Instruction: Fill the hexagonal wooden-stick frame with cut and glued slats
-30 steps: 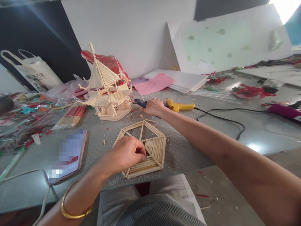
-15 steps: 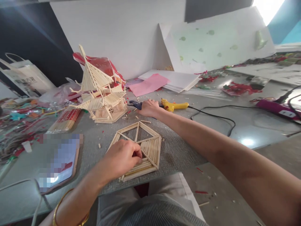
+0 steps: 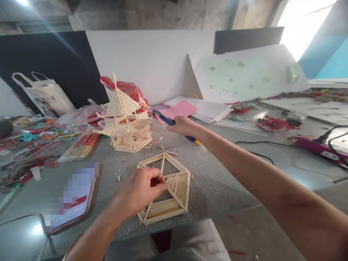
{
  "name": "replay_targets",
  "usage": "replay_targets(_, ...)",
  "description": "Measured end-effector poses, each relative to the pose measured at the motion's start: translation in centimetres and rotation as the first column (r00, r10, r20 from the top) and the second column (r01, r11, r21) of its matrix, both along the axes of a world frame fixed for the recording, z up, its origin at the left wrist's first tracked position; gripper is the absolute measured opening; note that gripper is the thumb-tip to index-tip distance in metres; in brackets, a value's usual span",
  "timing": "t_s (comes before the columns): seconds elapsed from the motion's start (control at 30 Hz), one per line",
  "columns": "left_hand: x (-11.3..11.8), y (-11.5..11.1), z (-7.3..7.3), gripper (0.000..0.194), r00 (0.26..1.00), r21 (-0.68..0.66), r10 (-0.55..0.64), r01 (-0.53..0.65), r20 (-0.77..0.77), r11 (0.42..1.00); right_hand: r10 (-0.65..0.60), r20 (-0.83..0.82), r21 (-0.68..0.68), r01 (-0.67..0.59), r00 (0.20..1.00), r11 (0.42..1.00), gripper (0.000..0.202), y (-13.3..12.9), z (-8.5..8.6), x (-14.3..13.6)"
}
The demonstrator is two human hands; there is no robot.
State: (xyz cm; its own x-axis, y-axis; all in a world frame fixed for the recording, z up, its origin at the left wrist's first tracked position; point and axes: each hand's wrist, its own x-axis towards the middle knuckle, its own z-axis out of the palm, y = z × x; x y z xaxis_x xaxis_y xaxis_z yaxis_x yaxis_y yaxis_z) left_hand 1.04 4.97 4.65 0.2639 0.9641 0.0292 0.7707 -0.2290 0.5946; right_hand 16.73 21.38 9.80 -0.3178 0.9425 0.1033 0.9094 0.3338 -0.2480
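Observation:
My right hand (image 3: 182,125) is wrapped round a pair of blue-handled pliers (image 3: 165,118), whose dark jaws point left toward a pagoda model (image 3: 123,105) built of thin wooden sticks. Lower down, my left hand (image 3: 146,188) is closed in a pinch above a flat hexagonal stick frame (image 3: 187,188). Whatever its fingertips hold, if anything, cannot be made out. The frame lies near the table's front edge; its right and front sections are largely filled with rows of sticks, while others show gaps. A yellow bit of the glue gun (image 3: 198,142) peeks out under my right forearm.
A phone (image 3: 73,199) lies at the left, with packaged sticks (image 3: 81,145) behind it. Pink paper (image 3: 183,108) and white boards (image 3: 212,108) rest at the back. A black cable (image 3: 261,144) runs to a purple power strip (image 3: 312,148) at the right.
My right hand has lifted the pliers off the table beside the yellow glue gun. My left hand remains pinched over the frame, raised slightly from the sticks. The head view has tilted up.

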Motion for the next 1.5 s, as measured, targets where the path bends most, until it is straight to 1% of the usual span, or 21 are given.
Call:
replay_targets(0.03,-0.2,0.1,0.1,0.016,0.998,0.052,0.053,-0.053,0.017,0.997,0.007,0.004,0.028,-0.008,1.0,1.0,0.034,-0.6,0.7,0.3)
replay_targets(0.1,-0.7,0.3,0.1,0.017,0.984,0.164,0.154,-0.167,0.086,0.972,0.04,0.034,0.07,-0.043,0.999,0.997,0.028,-2.3,1.6,1.2)
replay_targets(0.17,-1.3,0.5,-0.2,0.018,0.953,0.242,0.219,-0.267,0.21,0.933,0.102,0.088,0.093,-0.11,0.991,0.99,0.021,-4.5,1.8,2.6)
replay_targets(0.27,-1.7,0.6,-0.7,0.021,0.894,0.287,0.258,-0.372,0.367,0.883,0.194,0.133,0.13,-0.211,0.972,0.969,0.017,-8.0,0.8,4.5)
replay_targets(0.33,-1.6,0.5,-0.9,0.021,0.872,0.319,0.29,-0.426,0.395,0.847,0.19,0.133,0.146,-0.209,0.973,0.967,0.017,-9.9,-0.3,5.3)
replay_targets(0.4,-1.4,0.3,-1.0,0.02,0.861,0.365,0.318,-0.466,0.397,0.806,0.22,0.124,0.157,-0.238,0.968,0.959,0.017,-11.2,-1.3,5.4)
replay_targets(0.47,-1.1,0.1,-1.1,0.02,0.856,0.427,0.329,-0.49,0.398,0.76,0.243,0.104,0.139,-0.256,0.965,0.957,0.019,-12.0,-2.0,5.1)
replay_targets(0.53,-0.9,0.0,-1.3,0.02,0.861,0.478,0.328,-0.493,0.39,0.727,0.25,0.081,0.112,-0.258,0.965,0.959,0.022,-12.5,-2.4,4.7)
replay_targets(0.67,-0.8,-0.2,-1.7,0.021,0.857,0.508,0.335,-0.506,0.393,0.698,0.256,0.045,0.102,-0.26,0.966,0.96,0.024,-12.8,-2.7,4.1)
replay_targets(0.77,-0.8,-0.3,-1.8,0.02,0.843,0.52,0.349,-0.529,0.409,0.671,0.264,0.03,0.108,-0.265,0.964,0.958,0.023,-12.8,-3.0,4.1)
replay_targets(0.87,-0.7,-0.4,-1.5,0.02,0.853,0.533,0.334,-0.513,0.4,0.673,0.254,0.038,0.081,-0.256,0.966,0.963,0.021,-12.8,-3.2,4.0)
replay_targets(0.97,-0.6,-0.4,-1.4,0.02,0.865,0.524,0.323,-0.492,0.384,0.695,0.252,0.034,0.06,-0.254,0.967,0.965,0.02,-12.9,-3.3,4.0)
replay_targets(1.1,-0.5,-0.2,-1.5,0.019,0.874,0.498,0.32,-0.474,0.365,0.727,0.262,0.02,0.067,-0.263,0.965,0.963,0.015,-12.9,-3.3,4.0)
replay_targets(1.23,-0.4,-0.1,-1.7,0.02,0.87,0.464,0.332,-0.478,0.364,0.745,0.246,0.041,0.061,-0.248,0.968,0.967,0.011,-12.9,-3.3,3.8)
replay_targets(1.5,-0.5,0.0,-1.5,0.021,0.86,0.429,0.347,-0.493,0.375,0.757,0.249,0.061,0.083,-0.254,0.967,0.964,0.008,-12.9,-3.2,3.6)
